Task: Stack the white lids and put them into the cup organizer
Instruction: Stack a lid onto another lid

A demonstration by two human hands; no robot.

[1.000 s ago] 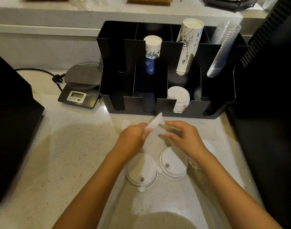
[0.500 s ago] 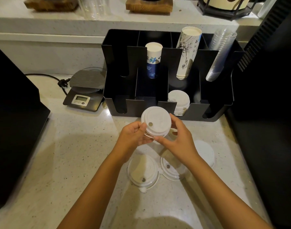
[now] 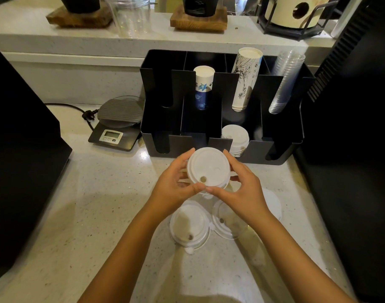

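White lids lie loose on the speckled bench [image 3: 82, 215] nearest the person: one lid [image 3: 189, 226] sits flat with its sip hole toward the viewer, a second lid [image 3: 227, 224] lies just beside it on the right, partly under the right forearm, and the edge of a third lid [image 3: 273, 203] shows further right. They look spread out so that each can be picked up singly.

Above them, lifted clear of the bench, both hands hold the held lid [image 3: 208, 166]. The left hand [image 3: 173, 189] and the right hand [image 3: 244, 189] close their fingers [image 3: 183, 159] around its rim from opposite sides, with both thumbs meeting at the near edge by the sip hole. There may be another lid nested underneath, but I cannot tell. Gripping by the rim leaves the flat top free and probably serves to keep the lid square for nesting.

Just beyond the hands stands the black cup organizer [image 3: 279, 149]. Its front row has slotted bays; the bay right of centre already holds a lid stack [image 3: 235, 136], so that is the likely home for the rest. The back row carries a blue-printed paper cup stack [image 3: 203, 88], a taller paper cup stack [image 3: 245, 79] and clear plastic cups [image 3: 284, 82], all leaning.

Left of the organizer sits a small digital scale [image 3: 116, 125] with its cord trailing away.
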